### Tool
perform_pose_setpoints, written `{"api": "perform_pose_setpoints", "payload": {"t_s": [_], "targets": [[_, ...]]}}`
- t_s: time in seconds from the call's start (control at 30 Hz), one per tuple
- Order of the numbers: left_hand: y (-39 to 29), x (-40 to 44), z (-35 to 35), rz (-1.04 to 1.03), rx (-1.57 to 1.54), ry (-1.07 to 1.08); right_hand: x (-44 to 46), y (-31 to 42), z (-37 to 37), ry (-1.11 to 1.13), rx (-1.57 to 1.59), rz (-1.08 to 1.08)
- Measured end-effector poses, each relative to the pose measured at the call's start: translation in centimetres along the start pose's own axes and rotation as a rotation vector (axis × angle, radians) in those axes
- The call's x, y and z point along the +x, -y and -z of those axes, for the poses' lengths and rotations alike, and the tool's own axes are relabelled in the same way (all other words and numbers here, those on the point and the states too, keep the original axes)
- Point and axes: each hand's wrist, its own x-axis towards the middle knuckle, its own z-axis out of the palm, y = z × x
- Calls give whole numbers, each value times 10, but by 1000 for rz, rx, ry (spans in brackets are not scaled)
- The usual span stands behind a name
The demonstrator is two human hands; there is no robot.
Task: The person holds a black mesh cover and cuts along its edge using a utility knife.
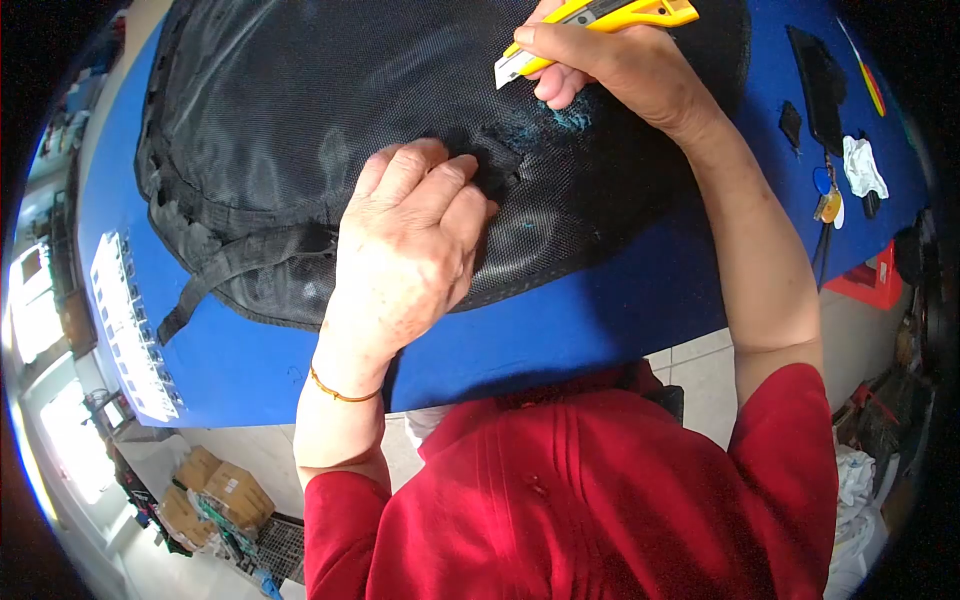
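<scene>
Yellow Knife in Hand Above Black Mesh

A person in a red shirt (pixel 590 490) sits or stands against a blue desk (pixel 640 325), both bare hands apart from each other over a piece of black mesh fabric (pixel 270 130). Nearest, a thin bracelet (pixel 342 398) circles the left wrist. The left hand (pixel 405 235) rests knuckles up on the mesh, its fingers curled down beside a dark fold; whether they pinch the cloth cannot be told. The right hand (pixel 630 75), farther from the body, is closed around a yellow utility knife (pixel 655 12), the blade (pixel 507 68) pointing left and showing beyond the thumb. Just below those fingers, a patch of blue-green threads (pixel 570 118) lies on the mesh. The fabric covers much of the desk, and a black strap (pixel 235 260) trails from its left side onto the blue surface.

At the desk's left edge lies a glaring white strip (pixel 130 330) marked with dark squares. Toward the right edge sit keys (pixel 828 205), a crumpled white tissue (pixel 862 168) and a long black object (pixel 818 88), with a red-and-yellow item (pixel 873 88) beyond. Off the desk, cardboard boxes (pixel 237 495) stand at left and a red container (pixel 880 280) at right.
</scene>
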Motion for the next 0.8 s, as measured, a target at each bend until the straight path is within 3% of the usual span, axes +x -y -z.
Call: {"api": "perform_pose_setpoints", "payload": {"t_s": [0.37, 0.43, 0.63, 0.8], "targets": [[3, 3, -21, 43, -42, -82, 1, 5, -3, -12, 71, -68], [7, 4, -28, -33, 32, -120, 0, 5, -5, -36, 72, -84], [3, 7, -19, 39, 21, 6, -1, 7, -5, -59, 77, -92], [1, -1, -22, 53, 102, -52, 1, 6, -6, -60, 100, -115]]}}
